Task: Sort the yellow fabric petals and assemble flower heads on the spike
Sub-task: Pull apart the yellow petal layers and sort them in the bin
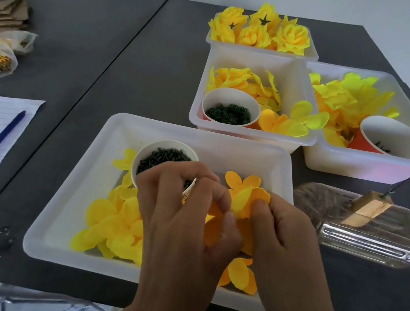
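Here both hands work over the near white plastic tray (60, 213) on the dark grey bench (132, 63): left hand (182, 221) and right hand (282, 237) each pinch the orange-yellow fabric petal piece (248, 199), soft, rounded lobes, slightly crumpled. Thin metal spike (409, 178) stands on a wooden block (367, 210), right. No legible writing.

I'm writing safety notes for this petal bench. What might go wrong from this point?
Both hands, left hand and right hand, pinch orange petals right beside the paper cup of dark green parts, so a knock may tip it. The spike on its wooden block stands bare to the right, a prick risk when reaching.
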Demonstrator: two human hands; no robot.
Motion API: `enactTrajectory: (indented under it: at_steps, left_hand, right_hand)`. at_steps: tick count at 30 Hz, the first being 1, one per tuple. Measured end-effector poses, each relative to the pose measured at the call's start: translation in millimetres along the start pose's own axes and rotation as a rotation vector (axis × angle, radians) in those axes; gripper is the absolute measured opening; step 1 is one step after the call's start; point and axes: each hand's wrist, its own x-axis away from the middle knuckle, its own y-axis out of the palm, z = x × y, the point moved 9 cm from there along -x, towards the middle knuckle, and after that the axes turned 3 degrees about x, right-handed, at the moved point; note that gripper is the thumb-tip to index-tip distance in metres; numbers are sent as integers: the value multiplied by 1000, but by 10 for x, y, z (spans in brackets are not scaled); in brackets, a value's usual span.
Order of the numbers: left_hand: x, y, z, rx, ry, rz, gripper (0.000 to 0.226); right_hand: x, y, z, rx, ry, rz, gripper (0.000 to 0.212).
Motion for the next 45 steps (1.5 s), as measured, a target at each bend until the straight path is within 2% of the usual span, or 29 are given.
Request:
enactTrajectory:
  at_steps: [3,6,8,10,14,17,19,21,25,31,35,38,45]
  left_hand:
    - [-29,-27,-5,-10,-11,3,10]
    - [-78,-16,14,-46,54,-71,13]
    - [-85,-20,19,-50,75,-90,13]
    - [-64,-32,21,-48,72,-67,14]
    - [8,-78,14,0,44,44,13]
    - [3,-82,-53,37,0,62,10]
    - [-17,-49,-136,86,-52,29,6]
    - [-21,0,-225,98,-122,-7,3]
    - [2,54,-276,25,-160,-55,15]
    - [9,97,-330,94,-249,-167,28]
    - [35,116,-441,135,-312,-214,12]
    - [64,125,-518,134,-365,-225,6]
    - [85,102,-515,165,-401,-192,8]
  right_hand:
    - [-36,42,4,-54,13,-79,36]
    - [-73,178,25,-197,93,-362,29]
    - [-87,217,51,-226,132,-475,33]
    - [-118,203,100,-255,179,-439,30]
    - [-133,154,156,-366,228,-254,24]
    - [-116,105,164,-427,246,-153,33]
    - [-103,122,122,-385,209,-136,23]
    - [-82,146,111,-348,181,-124,26]
    - [-50,154,64,-246,121,-86,28]
    - [-20,98,-47,44,-35,6,18]
    - [16,125,-124,215,-163,45,21]
    - [32,161,-116,237,-173,47,24]
    - [-16,95,-83,196,-95,80,25]
